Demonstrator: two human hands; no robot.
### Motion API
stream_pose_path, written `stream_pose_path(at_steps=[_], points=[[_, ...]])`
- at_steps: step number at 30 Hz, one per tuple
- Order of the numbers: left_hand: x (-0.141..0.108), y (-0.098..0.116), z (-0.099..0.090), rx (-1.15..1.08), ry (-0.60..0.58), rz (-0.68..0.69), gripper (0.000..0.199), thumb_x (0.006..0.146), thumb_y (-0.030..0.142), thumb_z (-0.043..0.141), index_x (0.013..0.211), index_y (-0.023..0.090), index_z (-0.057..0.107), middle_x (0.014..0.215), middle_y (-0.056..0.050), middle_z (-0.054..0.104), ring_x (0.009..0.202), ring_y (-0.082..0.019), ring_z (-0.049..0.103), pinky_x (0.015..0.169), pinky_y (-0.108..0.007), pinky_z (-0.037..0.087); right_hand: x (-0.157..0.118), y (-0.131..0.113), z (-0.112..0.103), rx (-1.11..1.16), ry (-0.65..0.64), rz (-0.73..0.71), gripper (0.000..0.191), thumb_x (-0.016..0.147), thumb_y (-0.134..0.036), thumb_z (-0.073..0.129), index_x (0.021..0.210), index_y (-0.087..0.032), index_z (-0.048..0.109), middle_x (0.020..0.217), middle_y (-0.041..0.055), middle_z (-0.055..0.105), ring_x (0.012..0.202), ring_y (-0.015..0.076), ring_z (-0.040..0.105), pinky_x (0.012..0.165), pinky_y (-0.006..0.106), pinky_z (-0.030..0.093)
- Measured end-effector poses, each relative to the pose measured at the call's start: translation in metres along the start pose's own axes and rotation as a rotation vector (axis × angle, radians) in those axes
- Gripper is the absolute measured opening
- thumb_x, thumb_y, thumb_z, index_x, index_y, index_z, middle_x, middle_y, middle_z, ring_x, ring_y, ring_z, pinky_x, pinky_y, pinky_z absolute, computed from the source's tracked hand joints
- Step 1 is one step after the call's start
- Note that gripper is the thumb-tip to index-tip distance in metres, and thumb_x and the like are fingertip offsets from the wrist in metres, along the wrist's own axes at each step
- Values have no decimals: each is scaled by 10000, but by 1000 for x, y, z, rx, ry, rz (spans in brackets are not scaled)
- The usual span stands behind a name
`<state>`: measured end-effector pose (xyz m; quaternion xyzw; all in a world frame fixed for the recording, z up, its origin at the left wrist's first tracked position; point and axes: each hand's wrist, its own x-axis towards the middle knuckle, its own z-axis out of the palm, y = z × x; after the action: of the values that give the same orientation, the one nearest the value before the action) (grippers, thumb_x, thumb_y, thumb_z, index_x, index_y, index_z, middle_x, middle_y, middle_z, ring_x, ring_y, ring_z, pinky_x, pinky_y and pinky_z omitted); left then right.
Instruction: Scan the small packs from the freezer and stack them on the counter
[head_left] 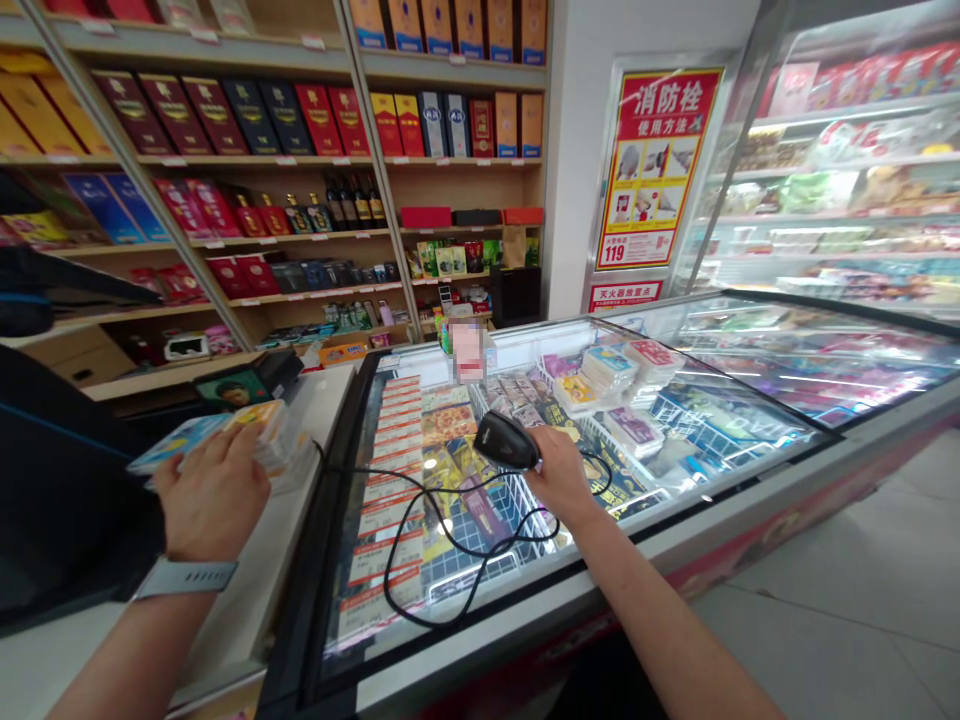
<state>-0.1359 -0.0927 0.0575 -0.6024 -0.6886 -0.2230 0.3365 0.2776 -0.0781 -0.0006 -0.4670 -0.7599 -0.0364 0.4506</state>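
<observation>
**Loose Cord [442, 535] Across Freezer Glass [720, 370]**

The right hand [562, 475] grips a black barcode scanner [506, 440] at 12 o'clock. The left hand [214, 490] lies over a stack of packets [262, 435] at 10 o'clock, its grip unclear. A snag on the cord could jerk the scanner free.

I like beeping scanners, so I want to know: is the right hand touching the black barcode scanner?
Touching. The head view shows the right hand gripping the end of the black barcode scanner, with no gap between them.
</observation>
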Motion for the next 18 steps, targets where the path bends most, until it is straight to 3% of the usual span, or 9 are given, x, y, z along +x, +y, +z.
stream_pose_path(at_steps=[6, 9, 13, 18], points=[[-1, 12, -2, -87, 65, 2, 499, 922, 268, 322, 1418, 266, 379, 1457, -113, 469, 1351, -247, 421, 1145, -529, 168, 0, -1, -1, 10, 18, 3, 310, 749, -129, 542, 1050, -188, 586, 977, 82, 645, 951, 255, 578, 848, 388, 439], [1, 25, -5, -170, 79, 66, 488, 912, 246, 365, 1397, 270, 418, 1452, -92, 478, 1355, -234, 422, 1166, -499, 155, 0, -1, -2, 24, 23, 7, 302, 750, -140, 540, 1046, -189, 582, 974, 82, 644, 939, 257, 580, 843, 393, 440], [7, 50, -3, -256, 58, 218, 434, 910, 219, 380, 1323, 200, 514, 1390, -125, 532, 1342, -250, 436, 1170, -480, 186, 0, 1, -1, 30, 43, -1, 333, 711, -119, 529, 1033, -191, 578, 967, 77, 643, 936, 260, 581, 834, 396, 445], [13, 87, 16, -397, -82, 402, 432, 904, 216, 411, 1322, 196, 518, 1349, -123, 561, 1277, -262, 493, 1111, -466, 324, 0, 3, 0, 35, 68, -6, 350, 698, -121, 527, 1039, -190, 572, 970, 81, 640, 931, 261, 583, 822, 393, 452]])
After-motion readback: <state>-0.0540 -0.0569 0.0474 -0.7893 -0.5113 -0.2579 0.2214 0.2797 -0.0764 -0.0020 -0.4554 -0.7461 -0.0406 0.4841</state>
